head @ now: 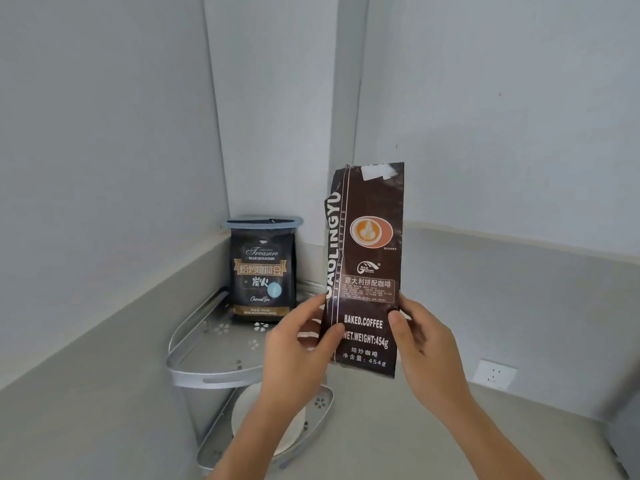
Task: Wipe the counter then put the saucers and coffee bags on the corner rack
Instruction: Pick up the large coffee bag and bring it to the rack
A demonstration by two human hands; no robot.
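Observation:
A tall brown coffee bag [367, 258] is held upright in the air, just right of the corner rack [194, 372]. My left hand [294, 351] grips its lower left edge and my right hand [426, 344] grips its lower right edge. A black coffee bag [263, 271] stands upright at the back of the rack's upper shelf. White saucers [246, 403] lie on the lower shelf, partly hidden behind my left forearm.
The silver two-tier rack sits in the corner where two grey walls meet, on a grey counter [381, 438]. A white wall socket [495, 374] is low on the right backsplash. A dark edge shows at the far right.

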